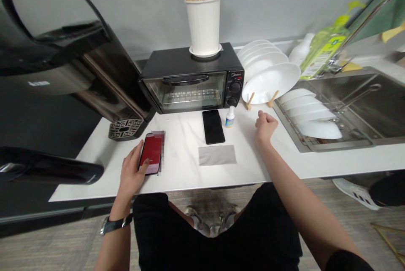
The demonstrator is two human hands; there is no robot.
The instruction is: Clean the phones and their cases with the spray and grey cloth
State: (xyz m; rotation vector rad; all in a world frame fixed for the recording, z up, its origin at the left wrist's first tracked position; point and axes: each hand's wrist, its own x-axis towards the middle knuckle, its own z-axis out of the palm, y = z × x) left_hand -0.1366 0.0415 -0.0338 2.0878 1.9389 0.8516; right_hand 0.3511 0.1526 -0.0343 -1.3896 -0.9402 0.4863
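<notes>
My left hand (131,169) is at the left of the white counter, on a smartphone (152,149) with a lit red screen. Its thumb lies over the lower screen and the fingers run along the left edge. My right hand (265,126) rests as a loose fist near the dish rack, with nothing visible in it. Between the hands lies a second phone (213,127), black and screen dark. Just right of that phone stands a small white bottle (230,117) with a blue label. A grey cloth (217,155) is spread flat nearer the counter's front edge.
Behind stands a black toaster oven (190,89), topped by a white holder (204,26) of chopsticks. A dark appliance with a drip tray (125,129) is at left. White plates (272,82), a sink (357,106) with bowls (319,129), and a green soap bottle (325,49) occupy the right.
</notes>
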